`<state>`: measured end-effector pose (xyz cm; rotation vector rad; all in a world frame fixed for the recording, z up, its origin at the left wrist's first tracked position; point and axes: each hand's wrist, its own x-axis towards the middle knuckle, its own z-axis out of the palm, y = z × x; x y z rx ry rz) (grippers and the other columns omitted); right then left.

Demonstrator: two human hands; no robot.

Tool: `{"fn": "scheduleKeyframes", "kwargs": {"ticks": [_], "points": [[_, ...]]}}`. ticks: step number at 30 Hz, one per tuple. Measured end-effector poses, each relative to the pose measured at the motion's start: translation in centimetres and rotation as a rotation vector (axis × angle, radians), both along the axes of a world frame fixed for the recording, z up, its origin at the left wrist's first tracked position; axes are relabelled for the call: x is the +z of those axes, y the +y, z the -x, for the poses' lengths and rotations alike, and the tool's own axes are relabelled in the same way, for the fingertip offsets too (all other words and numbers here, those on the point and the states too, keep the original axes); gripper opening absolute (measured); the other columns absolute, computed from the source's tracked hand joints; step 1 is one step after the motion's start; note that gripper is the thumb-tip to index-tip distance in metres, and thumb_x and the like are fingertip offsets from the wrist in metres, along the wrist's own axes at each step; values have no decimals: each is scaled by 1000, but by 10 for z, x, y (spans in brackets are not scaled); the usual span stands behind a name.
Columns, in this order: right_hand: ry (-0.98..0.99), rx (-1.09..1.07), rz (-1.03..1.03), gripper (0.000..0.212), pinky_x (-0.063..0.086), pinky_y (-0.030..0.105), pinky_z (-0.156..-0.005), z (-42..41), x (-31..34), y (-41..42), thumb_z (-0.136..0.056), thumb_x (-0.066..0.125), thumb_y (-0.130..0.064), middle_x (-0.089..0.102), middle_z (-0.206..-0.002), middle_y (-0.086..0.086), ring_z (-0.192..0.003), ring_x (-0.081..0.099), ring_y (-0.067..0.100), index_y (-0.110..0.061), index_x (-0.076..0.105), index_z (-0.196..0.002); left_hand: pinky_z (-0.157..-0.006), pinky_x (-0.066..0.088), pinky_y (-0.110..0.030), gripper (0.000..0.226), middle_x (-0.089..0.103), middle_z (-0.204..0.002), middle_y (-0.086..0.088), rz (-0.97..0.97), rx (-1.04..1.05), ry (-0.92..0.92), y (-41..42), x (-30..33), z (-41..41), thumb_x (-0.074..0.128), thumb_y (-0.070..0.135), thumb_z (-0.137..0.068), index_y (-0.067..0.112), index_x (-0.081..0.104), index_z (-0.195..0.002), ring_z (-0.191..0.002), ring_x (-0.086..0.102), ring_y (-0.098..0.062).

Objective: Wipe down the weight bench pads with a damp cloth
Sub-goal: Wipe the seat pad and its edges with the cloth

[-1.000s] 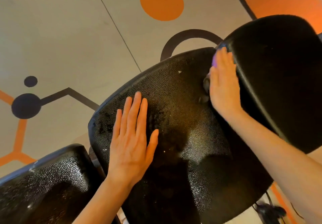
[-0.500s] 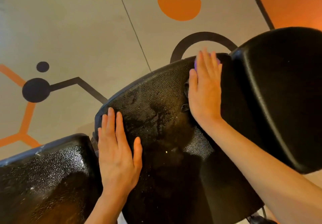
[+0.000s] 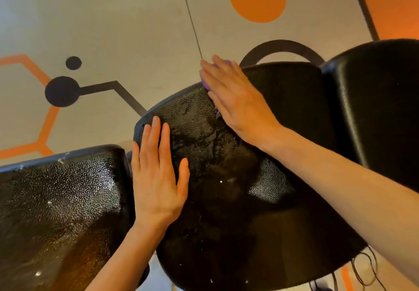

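A black textured seat pad (image 3: 238, 177) fills the middle of the view, wet and glistening in patches. My right hand (image 3: 235, 102) presses flat on a purple cloth (image 3: 223, 64) at the pad's far edge; only slivers of the cloth show past my fingers. My left hand (image 3: 158, 173) lies flat, fingers together, on the pad's left edge and holds nothing. A second black pad (image 3: 61, 211) sits to the lower left, speckled with droplets. A smoother black back pad (image 3: 381, 109) rises at the right.
The floor (image 3: 113, 30) beyond the pads is beige with orange and black painted shapes and a thin seam line. An orange zone (image 3: 394, 3) lies at the top right. Dark strands hang at the lower right edge.
My right hand has slid the cloth leftward along the far edge of the seat pad. My left hand has shifted left to the pad's edge. The view has moved as well.
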<state>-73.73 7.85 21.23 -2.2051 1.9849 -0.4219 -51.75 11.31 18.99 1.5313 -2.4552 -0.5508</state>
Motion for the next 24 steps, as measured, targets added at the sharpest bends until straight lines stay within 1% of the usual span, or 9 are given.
{"fn": "scheduleKeyframes", "kwargs": {"ticks": [2,5,7,9,13,15,18,22,24], "points": [[19,19,18,45,14,30,-121,27,4,5,-103,33,-17,29,-155,11,-144,24,19,-5,32,-147,-123,-4,-35,67,9,-164,-8,3,1,5,0,0,0,37,38,-97,9,19,-155,-153,5,-25],[-74,-468,3,46,8,5,-112,65,16,20,-106,24,-20,17,-159,7,-145,20,15,-9,22,-150,-123,-2,-36,67,8,-164,-8,15,3,-10,0,0,0,38,38,-97,9,18,-155,-153,5,-25],[-74,-720,-46,47,2,17,-119,55,13,21,-105,24,-22,16,-159,9,-148,8,22,-6,24,-149,-124,3,-41,67,9,-164,-9,12,9,-20,1,-1,0,38,37,-97,9,19,-155,-153,6,-25],[-69,-636,14,46,5,38,-122,16,11,8,-105,27,-21,24,-157,12,-148,11,26,-3,30,-147,-123,9,-46,67,10,-164,-10,11,13,-23,2,-1,0,38,37,-97,9,19,-155,-152,8,-26],[47,-29,18,42,17,40,-119,-21,-4,-7,-101,41,-16,40,-149,14,-142,31,29,-1,43,-140,-123,12,-49,66,10,-164,-11,22,-9,-53,1,-3,-2,35,37,-97,8,18,-155,-152,7,-27],[95,-47,19,45,17,40,-120,-6,-2,-6,-101,40,-15,32,-153,13,-144,25,28,-3,35,-145,-123,11,-47,67,9,-164,-10,24,-12,-61,2,-3,-2,34,38,-98,9,17,-155,-153,7,-26],[36,-296,-26,52,9,41,-122,-12,-3,44,-100,38,-9,18,-159,11,-148,9,26,-6,23,-150,-124,9,-44,67,9,-164,-9,20,-13,-51,2,-4,-3,33,39,-97,10,17,-155,-153,7,-24],[126,-128,-185,55,6,40,-121,-37,1,154,-97,34,-11,16,-160,7,-149,5,24,-8,22,-150,-123,9,-46,67,8,-164,-9,6,-10,-64,1,-4,-5,31,40,-97,11,14,-155,-153,6,-23],[76,-135,-182,52,3,37,-122,-24,-3,142,-98,33,-15,11,-160,-1,-149,5,21,-10,25,-150,-123,10,-47,67,9,-164,-9,12,-10,-71,1,-5,-4,33,39,-97,11,15,-155,-152,7,-22]]}}
